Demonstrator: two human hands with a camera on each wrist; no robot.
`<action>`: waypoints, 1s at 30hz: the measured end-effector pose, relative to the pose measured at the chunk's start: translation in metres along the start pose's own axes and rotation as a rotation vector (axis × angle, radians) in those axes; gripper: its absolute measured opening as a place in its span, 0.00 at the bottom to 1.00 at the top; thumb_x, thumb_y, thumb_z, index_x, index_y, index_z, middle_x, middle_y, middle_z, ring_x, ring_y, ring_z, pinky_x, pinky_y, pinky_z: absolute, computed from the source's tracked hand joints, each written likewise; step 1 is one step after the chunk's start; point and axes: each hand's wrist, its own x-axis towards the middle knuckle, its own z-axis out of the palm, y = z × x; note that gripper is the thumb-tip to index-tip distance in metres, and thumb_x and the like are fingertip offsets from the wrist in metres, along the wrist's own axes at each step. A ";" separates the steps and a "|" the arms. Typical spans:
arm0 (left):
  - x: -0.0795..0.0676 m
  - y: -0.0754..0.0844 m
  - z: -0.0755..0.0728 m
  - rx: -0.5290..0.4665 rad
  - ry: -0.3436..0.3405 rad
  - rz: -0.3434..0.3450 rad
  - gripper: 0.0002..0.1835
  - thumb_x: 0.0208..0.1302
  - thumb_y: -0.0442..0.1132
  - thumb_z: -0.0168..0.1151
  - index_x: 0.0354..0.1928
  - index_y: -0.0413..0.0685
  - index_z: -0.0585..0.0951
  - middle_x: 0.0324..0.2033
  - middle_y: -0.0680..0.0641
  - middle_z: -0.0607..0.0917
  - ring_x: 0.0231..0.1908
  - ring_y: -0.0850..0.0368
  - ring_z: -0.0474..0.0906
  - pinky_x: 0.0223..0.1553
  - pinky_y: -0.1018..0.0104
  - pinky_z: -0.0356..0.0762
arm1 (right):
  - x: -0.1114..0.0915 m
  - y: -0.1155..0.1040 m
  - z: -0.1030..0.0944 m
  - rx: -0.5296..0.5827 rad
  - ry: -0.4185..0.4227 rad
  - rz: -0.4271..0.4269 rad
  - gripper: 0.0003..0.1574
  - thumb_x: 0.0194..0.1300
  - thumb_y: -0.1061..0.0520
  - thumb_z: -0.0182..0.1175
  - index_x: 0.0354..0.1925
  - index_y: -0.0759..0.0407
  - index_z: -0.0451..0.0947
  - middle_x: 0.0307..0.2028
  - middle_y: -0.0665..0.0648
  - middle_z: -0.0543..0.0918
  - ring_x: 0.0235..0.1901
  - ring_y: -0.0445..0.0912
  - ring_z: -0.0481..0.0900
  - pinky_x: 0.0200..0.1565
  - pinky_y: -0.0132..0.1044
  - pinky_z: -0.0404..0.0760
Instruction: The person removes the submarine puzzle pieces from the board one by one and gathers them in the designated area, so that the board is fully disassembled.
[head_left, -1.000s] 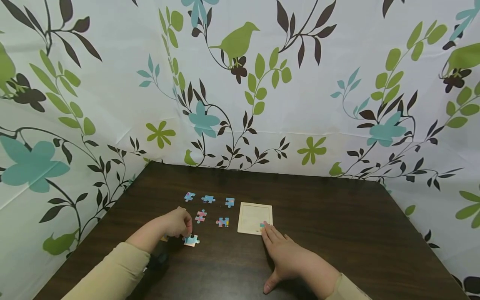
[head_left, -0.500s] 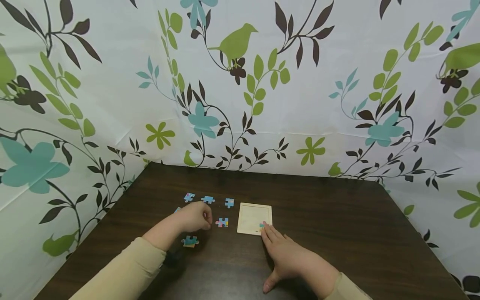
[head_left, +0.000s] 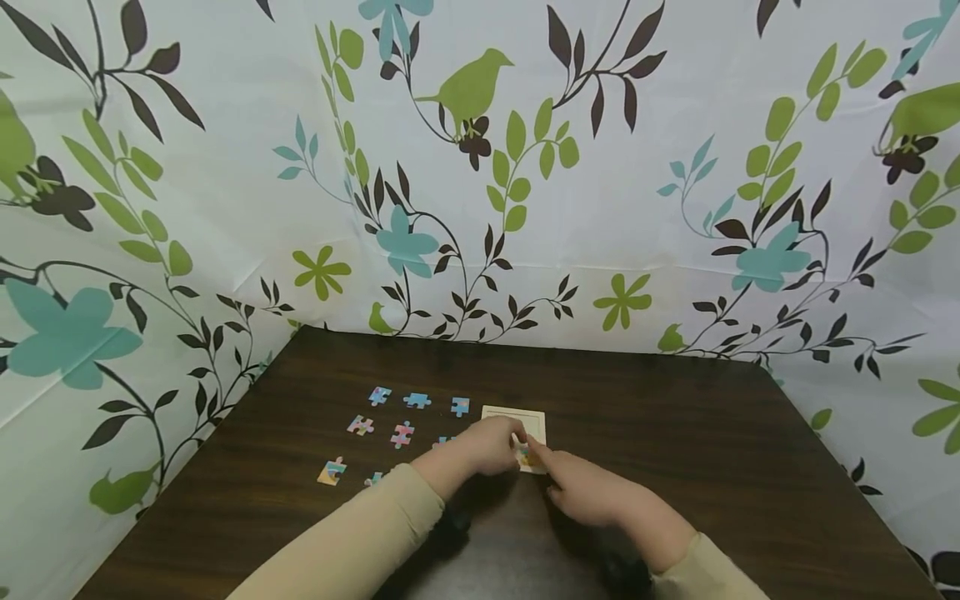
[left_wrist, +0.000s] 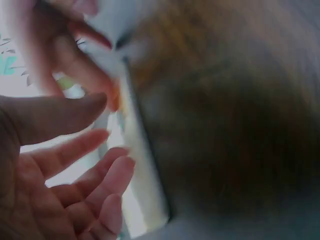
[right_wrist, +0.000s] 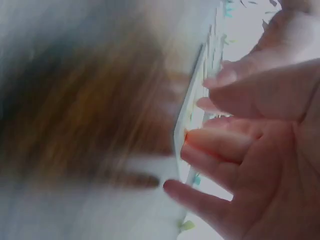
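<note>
A pale wooden puzzle frame (head_left: pixel 513 411) lies on the table, partly hidden by both hands. In its near right corner sits a colourful jigsaw piece (head_left: pixel 527 458), mostly covered. My left hand (head_left: pixel 491 446) reaches over the frame's near left side, fingertips at that piece. Its thumb and fingers stand apart in the left wrist view, with nothing seen between them. From the right, my right hand (head_left: pixel 592 490) touches the frame's corner with its index fingertip; its other fingers are loosely bent in the right wrist view. Both wrist views are blurred.
Several loose jigsaw pieces lie in rows left of the frame, such as a blue one (head_left: pixel 417 401), a pink one (head_left: pixel 402 434) and a yellow-blue one (head_left: pixel 332 472). One piece (head_left: pixel 373 478) is half hidden by the left sleeve. Behind the dark table (head_left: pixel 645 400) hangs a patterned cloth (head_left: pixel 465 208).
My left hand has moved right from the loose pieces to the frame, uncovering pieces on the left. My right hand has shifted slightly, its thumb no longer spread out on the table.
</note>
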 end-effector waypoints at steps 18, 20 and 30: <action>0.012 0.010 0.019 0.065 0.071 -0.094 0.17 0.51 0.42 0.77 0.39 0.51 0.78 0.29 0.54 0.74 0.30 0.59 0.71 0.34 0.63 0.72 | -0.004 0.038 -0.017 0.009 -0.056 0.011 0.44 0.70 0.46 0.60 0.75 0.60 0.56 0.74 0.64 0.56 0.72 0.63 0.50 0.64 0.63 0.56; 0.012 0.009 0.018 0.054 0.072 -0.091 0.18 0.51 0.42 0.77 0.40 0.50 0.78 0.29 0.54 0.75 0.30 0.58 0.71 0.35 0.62 0.72 | -0.004 0.038 -0.016 0.009 -0.058 0.022 0.45 0.69 0.43 0.61 0.75 0.59 0.57 0.74 0.63 0.56 0.72 0.63 0.49 0.64 0.63 0.56; 0.012 0.007 0.018 -0.061 0.097 -0.075 0.13 0.49 0.30 0.70 0.33 0.48 0.76 0.25 0.53 0.75 0.25 0.58 0.69 0.28 0.64 0.68 | -0.003 0.033 -0.016 -0.029 -0.058 0.042 0.49 0.64 0.42 0.66 0.74 0.61 0.59 0.72 0.66 0.58 0.71 0.65 0.51 0.64 0.63 0.56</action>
